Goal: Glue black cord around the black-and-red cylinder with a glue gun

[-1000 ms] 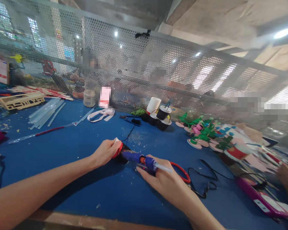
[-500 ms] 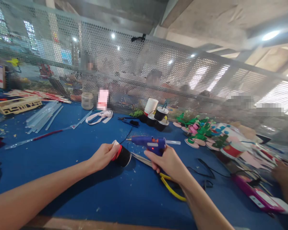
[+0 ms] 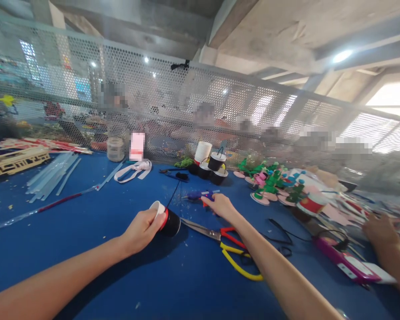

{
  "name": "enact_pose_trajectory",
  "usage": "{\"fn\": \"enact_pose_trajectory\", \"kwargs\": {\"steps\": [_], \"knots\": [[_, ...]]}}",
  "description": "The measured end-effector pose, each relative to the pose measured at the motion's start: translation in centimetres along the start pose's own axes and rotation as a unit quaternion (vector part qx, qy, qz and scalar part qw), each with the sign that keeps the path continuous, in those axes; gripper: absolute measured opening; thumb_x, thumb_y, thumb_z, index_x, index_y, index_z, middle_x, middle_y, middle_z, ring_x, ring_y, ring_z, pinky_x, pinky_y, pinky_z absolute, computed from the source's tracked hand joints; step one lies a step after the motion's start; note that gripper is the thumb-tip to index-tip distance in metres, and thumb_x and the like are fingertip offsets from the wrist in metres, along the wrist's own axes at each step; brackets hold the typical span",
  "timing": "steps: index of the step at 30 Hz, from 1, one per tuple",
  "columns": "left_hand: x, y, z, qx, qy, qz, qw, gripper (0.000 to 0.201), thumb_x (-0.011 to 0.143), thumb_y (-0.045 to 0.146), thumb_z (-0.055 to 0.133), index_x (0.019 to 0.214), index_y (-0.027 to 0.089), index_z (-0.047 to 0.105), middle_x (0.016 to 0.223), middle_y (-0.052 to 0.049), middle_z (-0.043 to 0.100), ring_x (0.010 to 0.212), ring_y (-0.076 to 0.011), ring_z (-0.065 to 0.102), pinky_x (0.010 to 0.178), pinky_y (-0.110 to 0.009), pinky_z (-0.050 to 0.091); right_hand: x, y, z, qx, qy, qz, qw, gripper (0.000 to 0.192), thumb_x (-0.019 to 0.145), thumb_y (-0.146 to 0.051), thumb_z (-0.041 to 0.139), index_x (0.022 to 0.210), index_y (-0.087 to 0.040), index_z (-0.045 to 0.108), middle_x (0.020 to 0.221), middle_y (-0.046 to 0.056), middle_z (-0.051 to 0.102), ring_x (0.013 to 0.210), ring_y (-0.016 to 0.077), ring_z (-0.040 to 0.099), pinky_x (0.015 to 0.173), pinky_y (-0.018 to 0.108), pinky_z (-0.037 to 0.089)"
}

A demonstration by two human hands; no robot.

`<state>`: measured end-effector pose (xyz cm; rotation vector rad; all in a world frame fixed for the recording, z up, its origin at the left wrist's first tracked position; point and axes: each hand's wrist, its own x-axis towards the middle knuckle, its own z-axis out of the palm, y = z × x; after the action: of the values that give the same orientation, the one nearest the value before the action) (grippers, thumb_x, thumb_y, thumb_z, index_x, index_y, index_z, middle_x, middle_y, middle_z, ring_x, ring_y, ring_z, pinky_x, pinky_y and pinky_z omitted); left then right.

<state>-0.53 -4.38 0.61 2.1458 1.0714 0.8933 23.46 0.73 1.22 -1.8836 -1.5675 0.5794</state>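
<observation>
My left hand (image 3: 142, 231) is closed round the white rim of a small paper cup (image 3: 171, 223) wrapped in black with a red band. The cup is tilted on its side, and a thin black cord (image 3: 174, 195) runs up from its rim. Farther out, my right hand (image 3: 222, 208) is closed on a blue hot glue gun (image 3: 197, 194), low over the table with its nozzle to the left. Between the cup and my right forearm lie scissors (image 3: 203, 230) with red and yellow handles, partly hidden by the forearm.
Black-and-white cups (image 3: 216, 162) stand at the back by a perforated metal screen (image 3: 173, 102). Green and pink craft pieces (image 3: 270, 180) crowd the right. A purple power strip (image 3: 346, 262) lies near another person's hand (image 3: 382, 231). Glue sticks (image 3: 51, 175) are at left.
My right hand has carried the glue gun away from the cup, farther back and lower toward the table. The scissors show more fully. My left hand keeps hold of the cup. The view has shifted slightly.
</observation>
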Motion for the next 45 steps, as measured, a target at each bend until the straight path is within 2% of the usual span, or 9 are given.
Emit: {"fn": "enact_pose_trajectory", "kwargs": {"steps": [4,8,12,14,18,21,27,32,45], "knots": [[0.0,-0.1,0.2,0.009,0.002,0.022,1.0,0.036,0.082,0.032,0.024,0.052,0.016,0.033,0.055,0.003,0.034,0.052,-0.0079,0.031,0.052,-0.022,0.027,-1.6,-2.3,0.7,-0.006,0.006,-0.074,0.997,0.029,0.068,-0.037,0.052,0.049,-0.016,0.055,0.073,0.013,0.059,0.087,0.0258,0.052,0.07,0.034,0.037],[0.0,0.1,0.4,0.021,-0.008,0.041,0.999,0.035,0.082,0.03,0.024,0.052,0.015,0.036,0.057,0.002,0.037,0.054,-0.0087,0.033,0.055,-0.022,0.029,-3.9,-5.2,2.8,0.04,-0.091,-0.125,0.987,0.041,0.072,-0.05,0.041,0.059,-0.017,0.062,0.068,0.005,0.062,0.075,0.0195,0.055,0.067,0.028,0.039],[-0.1,0.4,0.4,0.026,-0.015,0.07,0.997,0.035,0.081,0.03,0.024,0.051,0.015,0.036,0.056,0.002,0.037,0.055,-0.0091,0.033,0.055,-0.022,0.029,-5.3,-6.7,4.6,0.278,-0.203,-0.106,0.933,0.035,0.069,-0.047,0.047,0.069,-0.016,0.062,0.072,0.003,0.063,0.073,0.0162,0.055,0.068,0.028,0.04],[-0.1,0.5,0.4,0.014,-0.024,0.06,0.998,0.036,0.081,0.032,0.024,0.052,0.015,0.036,0.055,0.002,0.036,0.053,-0.0089,0.032,0.053,-0.022,0.028,-5.5,-6.7,4.9,0.366,-0.193,-0.088,0.906,0.026,0.064,-0.041,0.056,0.069,-0.015,0.06,0.077,0.003,0.062,0.072,0.0147,0.055,0.069,0.028,0.04],[0.1,0.7,0.6,-0.07,-0.045,-0.047,0.995,0.04,0.08,0.041,0.024,0.05,0.016,0.034,0.049,0.005,0.029,0.048,-0.0073,0.026,0.046,-0.021,0.023,-5.4,-6.1,4.7,0.406,-0.137,-0.099,0.898,0.02,0.063,-0.036,0.059,0.065,-0.015,0.057,0.073,0.003,0.061,0.068,0.0117,0.053,0.069,0.026,0.039],[0.4,0.9,0.5,-0.131,-0.036,-0.138,0.981,0.042,0.077,0.047,0.026,0.051,0.015,0.036,0.048,0.005,0.027,0.047,-0.007,0.024,0.044,-0.021,0.021,-5.3,-5.7,4.3,0.405,-0.099,-0.117,0.901,0.02,0.067,-0.036,0.055,0.065,-0.016,0.055,0.069,0.001,0.058,0.064,0.0102,0.05,0.068,0.025,0.038],[0.7,1.7,0.3,-0.168,-0.015,-0.2,0.965,0.042,0.071,0.051,0.034,0.053,0.014,0.04,0.046,0.006,0.029,0.045,-0.007,0.025,0.043,-0.021,0.02,-5.6,-5.6,3.9,0.341,-0.048,-0.165,0.924,0.022,0.072,-0.037,0.048,0.063,-0.017,0.051,0.062,0.0,0.054,0.058,0.0106,0.047,0.061,0.024,0.039],[0.4,2.1,0.5,-0.17,-0.031,-0.187,0.967,0.041,0.072,0.05,0.034,0.05,0.015,0.036,0.045,0.006,0.027,0.044,-0.0064,0.023,0.043,-0.021,0.019,-5.5,-5.4,4.0,0.268,-0.027,-0.162,0.949,0.024,0.073,-0.037,0.044,0.061,-0.018,0.049,0.058,0.0,0.053,0.055,0.0109,0.046,0.057,0.024,0.038],[-0.7,2.5,0.5,-0.156,-0.02,-0.096,0.983,0.042,0.076,0.045,0.03,0.046,0.017,0.025,0.046,0.005,0.02,0.044,-0.0053,0.017,0.04,-0.021,0.014,-5.8,-5.4,4.5,0.203,-0.077,-0.168,0.962,0.025,0.074,-0.034,0.044,0.057,-0.016,0.049,0.057,0.0,0.054,0.054,0.0105,0.047,0.056,0.023,0.036]]}}
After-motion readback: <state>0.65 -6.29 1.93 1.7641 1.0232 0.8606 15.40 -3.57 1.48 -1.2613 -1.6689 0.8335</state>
